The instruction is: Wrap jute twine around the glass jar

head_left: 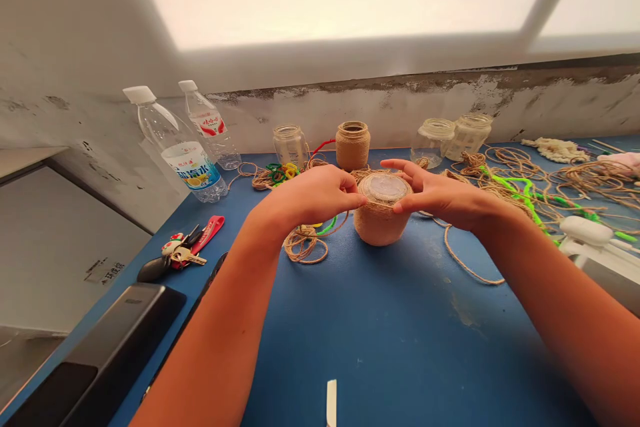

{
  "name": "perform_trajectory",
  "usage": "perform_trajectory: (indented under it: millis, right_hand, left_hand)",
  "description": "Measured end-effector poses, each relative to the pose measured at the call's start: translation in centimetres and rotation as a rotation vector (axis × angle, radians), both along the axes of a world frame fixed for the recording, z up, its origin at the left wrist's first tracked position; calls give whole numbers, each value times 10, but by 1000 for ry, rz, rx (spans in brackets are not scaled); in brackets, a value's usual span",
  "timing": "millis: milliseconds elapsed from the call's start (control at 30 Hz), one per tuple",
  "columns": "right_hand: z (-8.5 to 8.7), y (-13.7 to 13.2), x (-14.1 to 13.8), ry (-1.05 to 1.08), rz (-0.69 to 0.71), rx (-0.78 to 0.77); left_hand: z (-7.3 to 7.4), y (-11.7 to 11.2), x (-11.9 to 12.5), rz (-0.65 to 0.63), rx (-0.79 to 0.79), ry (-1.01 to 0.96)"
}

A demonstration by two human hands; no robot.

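Note:
A glass jar (381, 230) wrapped in jute twine stands on the blue table, with its round clear glass end (384, 187) facing up. My left hand (325, 193) is closed in a pinch on the twine at the left upper edge of the jar. Across from it, my right hand (430, 195) grips the jar's right side, thumb in front and fingers behind. A strand of twine runs along the upper edge between both thumbs. Loose coils of twine (306, 243) lie left of the jar.
Behind stand a wrapped jar (353, 145) and bare glass jars (290, 145). Two plastic bottles (190, 163), keys (184, 253) and a black case (115, 340) are at left. Tangled twine and green pipe cleaners (525, 195) cover the right, near a white glue gun (590, 233).

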State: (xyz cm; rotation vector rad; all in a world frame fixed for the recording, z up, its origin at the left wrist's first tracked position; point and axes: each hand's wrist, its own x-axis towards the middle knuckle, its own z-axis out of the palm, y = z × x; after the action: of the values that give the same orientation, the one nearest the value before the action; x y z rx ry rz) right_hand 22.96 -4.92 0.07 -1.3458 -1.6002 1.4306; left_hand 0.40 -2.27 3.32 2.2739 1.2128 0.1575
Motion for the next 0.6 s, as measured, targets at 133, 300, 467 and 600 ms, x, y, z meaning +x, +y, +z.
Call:
perform_trajectory:
  millis: [133, 300, 467, 600]
  right_hand:
    - [-1, 1, 3, -9, 10, 7]
    - [6, -2, 3, -97, -52, 4]
    - [8, -3, 3, -30, -53, -7]
    - [5, -1, 9, 63, 9, -17]
  left_hand:
    - [-1, -1, 2, -7, 3, 4]
    - [-2, 1, 4, -10, 6, 25]
    - [-5, 1, 6, -81, 39, 21]
    - [-4, -2, 7, -96, 36, 5]
